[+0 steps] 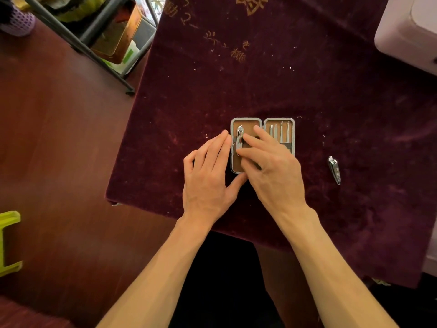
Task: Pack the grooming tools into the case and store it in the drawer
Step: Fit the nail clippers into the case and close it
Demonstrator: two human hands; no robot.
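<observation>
A small grey-rimmed grooming case [247, 121] lies open flat on the dark purple velvet cloth [307, 91], brown lining up. Its right half holds several slim metal tools [280, 132] under a strap. A silver nail clipper [239, 138] sits in the left half; the fingers of my right hand [272, 166] press on it. My left hand [208, 176] rests flat against the case's left edge, thumb at its near corner. A second nail clipper [334, 170] lies loose on the cloth, right of the case.
The cloth covers a table with its near-left corner [111, 202] over a red-brown floor. A black metal rack [99, 43] with tins and bottles stands far left. A pale pink box [409, 31] sits at the far right. A lime-green plastic item [9, 242] is at the left edge.
</observation>
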